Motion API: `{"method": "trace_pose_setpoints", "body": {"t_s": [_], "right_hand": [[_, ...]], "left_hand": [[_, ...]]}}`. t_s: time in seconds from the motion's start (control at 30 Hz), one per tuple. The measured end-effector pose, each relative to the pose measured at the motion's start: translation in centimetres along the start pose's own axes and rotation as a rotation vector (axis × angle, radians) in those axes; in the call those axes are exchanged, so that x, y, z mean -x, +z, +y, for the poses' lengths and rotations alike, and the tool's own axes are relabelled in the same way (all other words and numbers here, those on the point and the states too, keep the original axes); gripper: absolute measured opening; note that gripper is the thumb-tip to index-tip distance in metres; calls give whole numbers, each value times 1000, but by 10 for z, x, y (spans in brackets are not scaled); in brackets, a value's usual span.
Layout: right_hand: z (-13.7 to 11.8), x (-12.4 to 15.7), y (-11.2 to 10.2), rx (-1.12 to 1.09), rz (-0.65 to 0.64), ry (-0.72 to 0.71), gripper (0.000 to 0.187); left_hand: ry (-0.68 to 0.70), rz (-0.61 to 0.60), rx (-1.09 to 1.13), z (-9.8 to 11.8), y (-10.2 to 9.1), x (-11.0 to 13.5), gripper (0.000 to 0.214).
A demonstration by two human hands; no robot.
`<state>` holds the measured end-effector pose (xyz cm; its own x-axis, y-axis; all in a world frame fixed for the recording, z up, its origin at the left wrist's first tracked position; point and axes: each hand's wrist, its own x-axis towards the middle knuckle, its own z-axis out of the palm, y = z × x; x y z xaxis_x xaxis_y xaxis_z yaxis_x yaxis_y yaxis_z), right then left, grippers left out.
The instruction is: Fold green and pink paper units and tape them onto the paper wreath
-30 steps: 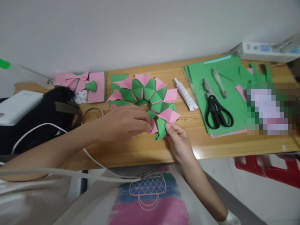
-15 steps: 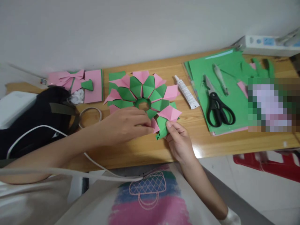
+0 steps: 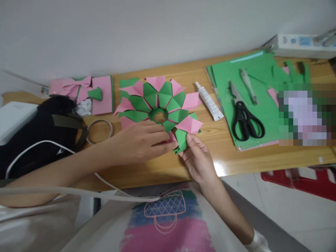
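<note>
Vs 1 s ago, our L hand point(image 3: 143, 142) has slid a bit toward 3 o'clock, its fingertips now closer to the folded unit point(image 3: 181, 139) in our R hand point(image 3: 201, 161); our view shifted slightly too, so the drift elsewhere is prob. just our head. We'd judge that this narrower gap puts the work in hand at the join btwn the two hands. The paper ring point(image 3: 150, 94) lies mid-surface point(image 3: 147, 175), green petals w/ pink tips round a central hole; the unit's at its 4-5 o'clock, but we can't tell if it's attached.

Pose: L forearm comes in from 8 o'clock, palm down, hand over the ring's 6-8 o'clock, fingers bent, tips at a pink flap point(image 3: 171, 135); undersides hidden, so can't tell if it's gripping. R forearm rises from 5 o'clock; that hand pinches the green part of the unit, thumb on top, fingers mostly behind. White tube point(image 3: 210, 103) sits approx 2-3 o'clock of the ring, scissors point(image 3: 244, 119) further out at 3, neither touched
</note>
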<state>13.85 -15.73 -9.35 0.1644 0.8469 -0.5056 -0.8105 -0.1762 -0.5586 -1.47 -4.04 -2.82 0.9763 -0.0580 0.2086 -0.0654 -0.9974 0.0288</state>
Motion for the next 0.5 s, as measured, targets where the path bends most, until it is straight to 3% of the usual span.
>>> {"method": "trace_pose_setpoints", "body": {"t_s": [0.5], "right_hand": [[-2,0,-6,73,28,-10,21]], "left_hand": [[-31,-37,-25,3,-1,-5,30]]}}
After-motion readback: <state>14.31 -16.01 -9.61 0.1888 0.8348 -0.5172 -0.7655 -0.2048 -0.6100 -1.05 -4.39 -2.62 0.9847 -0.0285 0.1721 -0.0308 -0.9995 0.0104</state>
